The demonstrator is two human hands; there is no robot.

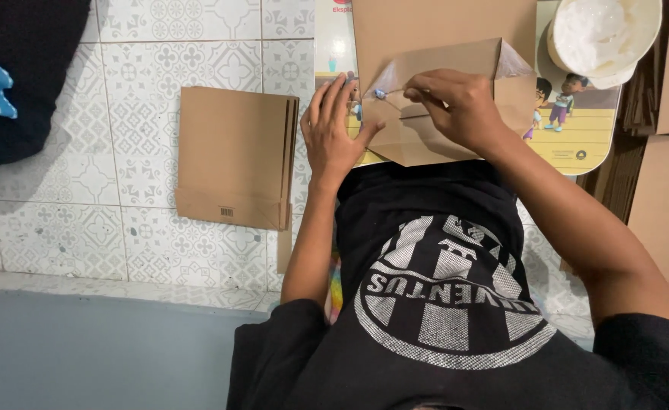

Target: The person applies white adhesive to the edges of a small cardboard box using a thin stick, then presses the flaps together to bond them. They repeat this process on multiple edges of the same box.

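Observation:
A brown paper bag lies flat on a low colourful cartoon-printed board, its bottom flaps folded open into a diamond. My left hand presses flat on the bag's left edge, fingers spread. My right hand is closed on a thin stick with a small bluish tip, which touches the left folded flap. A white bowl of white paste stands at the board's far right corner.
A stack of finished flat brown paper bags lies on the patterned tile floor to my left. More brown paper sheets are piled at the right. Dark and blue cloth sits at top left.

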